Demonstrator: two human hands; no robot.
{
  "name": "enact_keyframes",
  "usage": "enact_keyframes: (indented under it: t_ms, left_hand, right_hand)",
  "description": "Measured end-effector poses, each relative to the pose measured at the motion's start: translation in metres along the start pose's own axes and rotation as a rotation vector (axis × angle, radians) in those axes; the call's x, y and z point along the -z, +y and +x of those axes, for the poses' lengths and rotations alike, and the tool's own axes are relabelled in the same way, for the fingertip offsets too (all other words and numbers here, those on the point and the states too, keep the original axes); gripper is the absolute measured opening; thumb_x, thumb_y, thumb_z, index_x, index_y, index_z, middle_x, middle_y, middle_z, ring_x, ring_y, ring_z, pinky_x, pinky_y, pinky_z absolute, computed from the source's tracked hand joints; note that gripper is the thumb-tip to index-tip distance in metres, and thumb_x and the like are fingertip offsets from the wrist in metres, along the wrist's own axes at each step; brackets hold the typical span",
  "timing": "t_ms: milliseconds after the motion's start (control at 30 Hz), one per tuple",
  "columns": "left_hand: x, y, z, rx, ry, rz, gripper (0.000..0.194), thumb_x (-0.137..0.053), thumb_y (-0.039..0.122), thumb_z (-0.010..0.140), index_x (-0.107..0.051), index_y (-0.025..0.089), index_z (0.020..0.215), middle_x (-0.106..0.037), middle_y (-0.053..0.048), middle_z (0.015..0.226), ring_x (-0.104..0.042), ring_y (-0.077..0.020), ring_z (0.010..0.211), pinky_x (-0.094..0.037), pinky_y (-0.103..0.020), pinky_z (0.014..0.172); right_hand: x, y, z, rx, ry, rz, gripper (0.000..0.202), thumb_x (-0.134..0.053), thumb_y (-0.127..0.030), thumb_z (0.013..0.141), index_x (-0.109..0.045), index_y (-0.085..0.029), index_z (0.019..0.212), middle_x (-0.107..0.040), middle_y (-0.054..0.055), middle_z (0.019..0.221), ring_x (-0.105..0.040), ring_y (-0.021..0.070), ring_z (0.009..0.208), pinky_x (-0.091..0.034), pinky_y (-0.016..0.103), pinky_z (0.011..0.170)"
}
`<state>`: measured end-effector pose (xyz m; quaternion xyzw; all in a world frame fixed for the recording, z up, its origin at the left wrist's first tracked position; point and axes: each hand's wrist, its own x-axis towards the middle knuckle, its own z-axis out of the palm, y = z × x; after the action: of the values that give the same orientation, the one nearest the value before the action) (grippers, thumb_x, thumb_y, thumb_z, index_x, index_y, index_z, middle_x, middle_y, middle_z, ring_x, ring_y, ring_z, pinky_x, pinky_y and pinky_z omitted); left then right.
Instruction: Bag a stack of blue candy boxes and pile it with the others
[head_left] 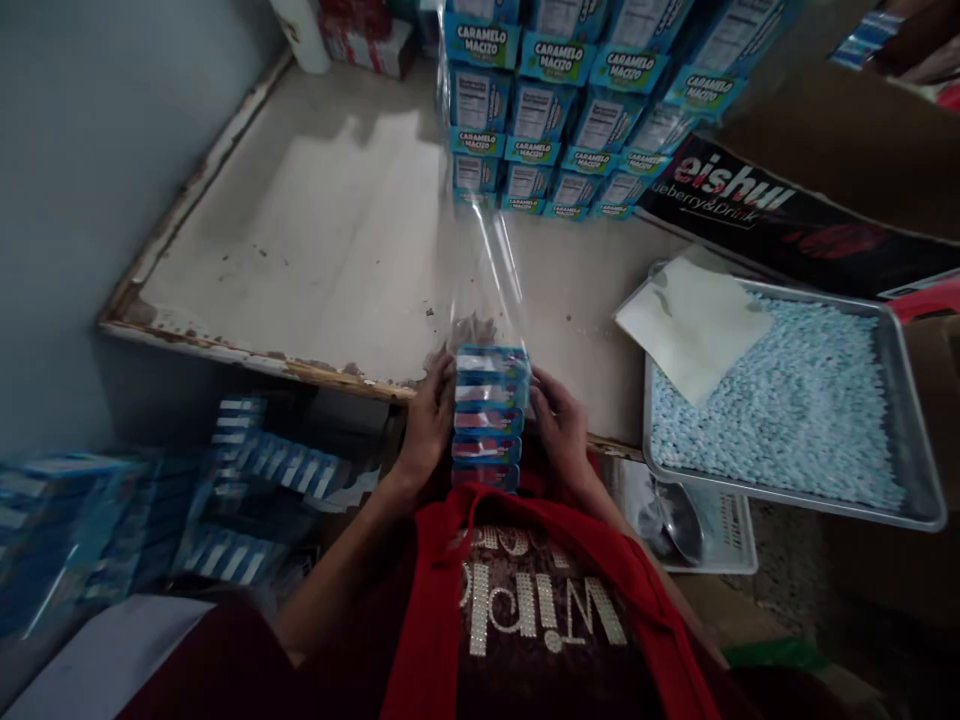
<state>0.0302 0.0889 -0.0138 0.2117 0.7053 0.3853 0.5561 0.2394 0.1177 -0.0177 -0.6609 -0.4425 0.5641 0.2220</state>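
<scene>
Red cloth of the person's top [450, 600] filled the lower frame, and just beyond it both hands clasped a stack of small blue candy boxes [489, 415] sleeved in a clear plastic bag [486, 270]. Left hand [427, 420] was pressed flat against the stack's left side, right hand [559, 425] against its right – each closed on the pack, fingers curled round the edges. Stack stood at the worn table's near edge [300, 365], bag mouth trailing loose up and away over the tabletop. Judged light but prone to shifting: separate cartons, slick film, crushable corners – best held by squeezing both long sides. A steel tray of pale blue candies [795, 410] sat to the right, near but apart; stacked "Caramelo Macizo" cartons [570, 110] stood behind.
</scene>
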Motion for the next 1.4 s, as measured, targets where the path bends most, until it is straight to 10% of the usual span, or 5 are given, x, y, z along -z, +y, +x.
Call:
enact_keyframes:
  t_ms: [167,300,500,867,1400]
  left_hand:
    - [0.007,0.007,-0.005,-0.262,0.248,0.139,0.042,-0.063,0.045,0.109,-0.067,0.017,0.14,-0.073,-0.015,0.14,-0.074,-0.0256,0.123,-0.059,-0.042,0.113]
    - [0.012,0.022,0.005,-0.491,0.115,0.32,0.035,-0.073,0.042,0.103,-0.075,0.017,0.127,-0.076,-0.014,0.134,-0.072,-0.027,0.125,-0.057,-0.046,0.115]
    - [0.011,0.004,0.011,-0.122,0.139,0.116,0.046,-0.066,0.055,0.106,-0.079,0.017,0.129,-0.08,-0.015,0.131,-0.076,-0.0289,0.124,-0.059,-0.047,0.114]
    - [0.012,-0.011,-0.006,-0.487,0.022,0.431,0.045,-0.054,0.038,0.114,-0.066,0.027,0.157,-0.067,-0.011,0.157,-0.064,-0.0271,0.147,-0.051,-0.051,0.126]
    - [0.008,0.001,-0.035,-0.142,0.085,0.292,0.048,-0.069,0.054,0.103,-0.082,0.023,0.137,-0.08,-0.011,0.135,-0.074,-0.0352,0.13,-0.066,-0.046,0.107]
  right_hand:
    - [0.012,-0.01,-0.005,0.29,0.127,-0.043,0.023,-0.071,-0.033,0.102,-0.073,-0.026,0.123,-0.079,0.008,0.127,-0.076,0.0195,0.102,-0.061,0.038,0.09]
    - [0.008,-0.019,0.006,0.425,0.036,-0.06,0.015,-0.074,-0.027,0.097,-0.071,-0.025,0.112,-0.075,0.007,0.122,-0.073,0.0206,0.112,-0.06,0.037,0.091]
    - [0.001,-0.003,0.015,0.168,0.073,0.037,0.027,-0.071,-0.04,0.103,-0.077,-0.024,0.123,-0.08,0.01,0.129,-0.076,0.0226,0.121,-0.063,0.042,0.105]
    - [-0.001,0.005,-0.015,0.271,0.021,-0.313,0.041,-0.059,-0.039,0.11,-0.071,-0.037,0.15,-0.068,0.008,0.155,-0.066,0.0269,0.141,-0.057,0.055,0.122]
    - [-0.015,-0.028,-0.026,0.253,0.013,-0.066,0.041,-0.055,-0.032,0.11,-0.074,-0.036,0.147,-0.075,0.0,0.145,-0.075,0.0236,0.135,-0.057,0.047,0.126]
